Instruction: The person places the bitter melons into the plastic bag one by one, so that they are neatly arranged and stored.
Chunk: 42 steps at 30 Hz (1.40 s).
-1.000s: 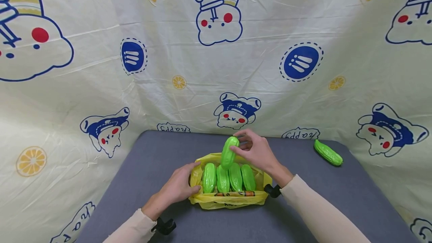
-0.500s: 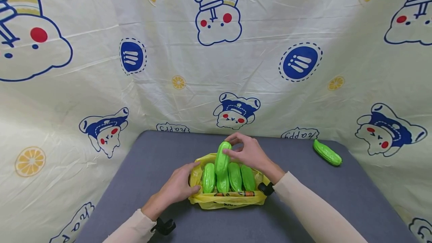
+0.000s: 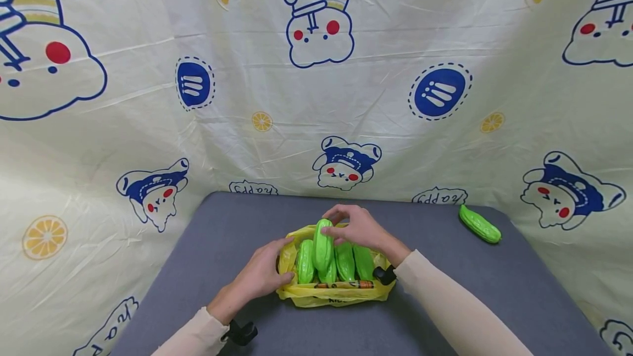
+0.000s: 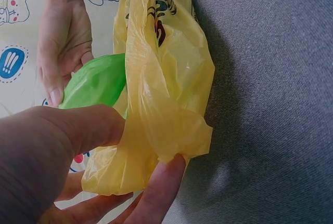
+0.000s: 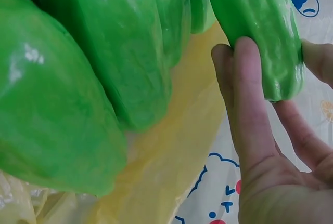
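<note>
A yellow plastic bag (image 3: 341,294) stands with its mouth spread on the table, several shiny green cucumbers (image 3: 345,262) side by side inside it. My left hand (image 3: 259,269) holds the bag's left side; in the left wrist view its thumb (image 4: 99,125) lies over the rim and the fingers are outside. Above the row, my right hand (image 3: 360,228) pinches another cucumber (image 3: 323,249) near its far end, between thumb and fingers. This cucumber overlaps one beneath it in the head view. In the right wrist view the held cucumber (image 5: 265,37) is beside the others.
A single cucumber (image 3: 479,224) lies at the far right of the grey table (image 3: 237,218). Behind the table hangs a white printed sheet (image 3: 386,98). A black wrist camera (image 3: 241,333) sits on the left wrist.
My right hand has moved left and down with the cucumber, bringing it lower into the bag's mouth over the row. My left hand stays on the bag's side.
</note>
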{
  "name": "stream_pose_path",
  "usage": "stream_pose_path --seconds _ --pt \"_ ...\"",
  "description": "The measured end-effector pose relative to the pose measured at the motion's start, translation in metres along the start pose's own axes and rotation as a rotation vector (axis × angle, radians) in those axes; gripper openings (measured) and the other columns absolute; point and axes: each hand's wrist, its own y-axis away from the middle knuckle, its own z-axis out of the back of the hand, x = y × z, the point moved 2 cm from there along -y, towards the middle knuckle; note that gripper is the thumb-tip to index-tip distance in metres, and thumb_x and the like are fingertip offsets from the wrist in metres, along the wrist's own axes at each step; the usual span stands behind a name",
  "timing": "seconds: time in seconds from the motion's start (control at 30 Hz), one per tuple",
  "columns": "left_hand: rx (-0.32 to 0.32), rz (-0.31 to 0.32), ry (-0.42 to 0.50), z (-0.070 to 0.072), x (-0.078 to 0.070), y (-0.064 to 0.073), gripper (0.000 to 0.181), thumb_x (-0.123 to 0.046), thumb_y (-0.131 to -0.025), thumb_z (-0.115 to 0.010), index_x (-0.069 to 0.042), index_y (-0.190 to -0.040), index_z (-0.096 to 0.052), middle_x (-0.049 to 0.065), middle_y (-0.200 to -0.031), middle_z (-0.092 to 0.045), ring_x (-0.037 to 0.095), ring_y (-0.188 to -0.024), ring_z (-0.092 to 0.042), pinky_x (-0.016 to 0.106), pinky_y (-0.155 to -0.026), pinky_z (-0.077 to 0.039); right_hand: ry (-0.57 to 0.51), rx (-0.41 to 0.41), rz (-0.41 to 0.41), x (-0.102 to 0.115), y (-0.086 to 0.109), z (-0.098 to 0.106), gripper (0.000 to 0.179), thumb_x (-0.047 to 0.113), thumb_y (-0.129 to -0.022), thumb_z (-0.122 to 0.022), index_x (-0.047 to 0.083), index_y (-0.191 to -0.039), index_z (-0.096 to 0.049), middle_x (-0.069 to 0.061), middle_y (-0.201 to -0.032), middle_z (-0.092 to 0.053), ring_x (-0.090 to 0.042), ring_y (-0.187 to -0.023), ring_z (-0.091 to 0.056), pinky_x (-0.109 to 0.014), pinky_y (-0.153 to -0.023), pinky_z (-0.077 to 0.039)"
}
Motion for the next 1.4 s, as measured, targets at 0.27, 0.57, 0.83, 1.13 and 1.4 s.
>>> stream_pose_path --seconds 0.27,0.57,0.83,1.13,1.4 --pt "0.003 -0.003 0.000 0.000 0.000 0.001 0.081 -0.009 -0.092 -0.093 0.000 -0.165 -0.061 0.026 -0.157 -0.070 0.043 -0.143 -0.070 0.062 -0.116 -0.060 0.003 0.060 -0.002 -0.006 -0.003 -0.006 0.039 0.036 -0.111 -0.083 0.015 -0.144 -0.079 -0.022 -0.138 -0.077 -0.027 -0.090 -0.089 -0.043 -0.086 -0.074" --pt "0.013 -0.009 0.002 0.000 0.000 0.000 0.082 -0.009 -0.091 -0.094 0.000 -0.165 -0.061 0.026 -0.157 -0.070 0.043 -0.142 -0.071 0.063 -0.114 -0.060 0.010 0.095 0.013 -0.005 -0.001 -0.012 0.037 0.031 -0.115 -0.078 0.016 -0.149 -0.079 -0.029 -0.152 -0.072 -0.027 -0.093 -0.089 -0.041 -0.085 -0.074" --pt "0.011 -0.006 -0.005 -0.001 0.000 -0.001 0.082 -0.010 -0.090 -0.094 -0.001 -0.165 -0.061 0.025 -0.155 -0.072 0.041 -0.139 -0.072 0.061 -0.113 -0.061 0.027 0.133 0.034 -0.009 -0.002 -0.014 0.045 0.035 -0.113 -0.080 0.017 -0.154 -0.077 -0.022 -0.147 -0.077 -0.022 -0.104 -0.088 -0.041 -0.091 -0.073" --pt "0.021 -0.002 -0.002 -0.003 0.000 -0.001 0.083 -0.010 -0.091 -0.094 -0.002 -0.166 -0.061 0.026 -0.156 -0.071 0.041 -0.139 -0.071 0.061 -0.113 -0.061 0.105 0.144 0.084 -0.008 0.001 -0.013 0.046 0.039 -0.112 -0.080 0.018 -0.154 -0.078 -0.013 -0.151 -0.080 -0.032 -0.126 -0.085 -0.048 -0.102 -0.071" --pt "0.033 0.000 0.008 -0.003 0.001 -0.002 0.082 -0.010 -0.092 -0.094 -0.002 -0.166 -0.060 0.025 -0.156 -0.070 0.039 -0.137 -0.072 0.059 -0.109 -0.062 0.145 0.149 0.104 -0.007 0.003 -0.016 0.051 0.042 -0.111 -0.082 0.019 -0.156 -0.077 -0.012 -0.157 -0.077 -0.041 -0.136 -0.080 -0.055 -0.108 -0.069"
